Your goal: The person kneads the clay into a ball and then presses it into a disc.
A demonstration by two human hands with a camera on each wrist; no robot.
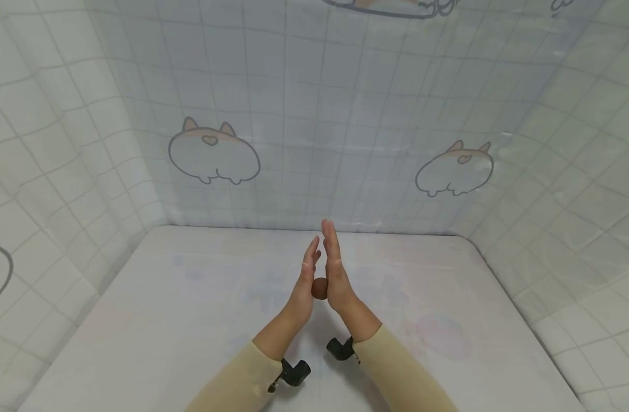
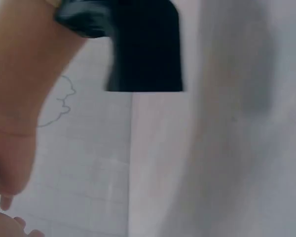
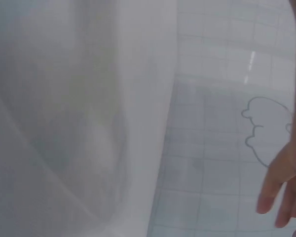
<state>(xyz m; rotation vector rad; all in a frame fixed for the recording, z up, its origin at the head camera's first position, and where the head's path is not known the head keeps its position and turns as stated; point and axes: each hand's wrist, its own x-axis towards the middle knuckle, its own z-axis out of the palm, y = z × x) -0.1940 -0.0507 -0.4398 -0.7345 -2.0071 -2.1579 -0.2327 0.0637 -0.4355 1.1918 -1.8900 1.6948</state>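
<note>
A small, smooth brown ball (image 1: 319, 289) sits between the two palms, near the heels of the hands, above the white table (image 1: 211, 309). My left hand (image 1: 302, 289) presses it from the left with straight fingers pointing up and away. From the other side the palm of my right hand (image 1: 337, 280) touches it, its fingers also straight. The fingertips of the two hands lean toward each other. At the lower left of the left wrist view, part of the left hand (image 2: 12, 160) shows; the right wrist view has the right hand's fingers (image 3: 271, 192) at its lower right edge.
Black wrist cameras (image 1: 296, 373) are strapped at both cuffs, close above the table. Walls of white gridded sheet (image 1: 319, 114) with dog drawings enclose the table at the back and both sides.
</note>
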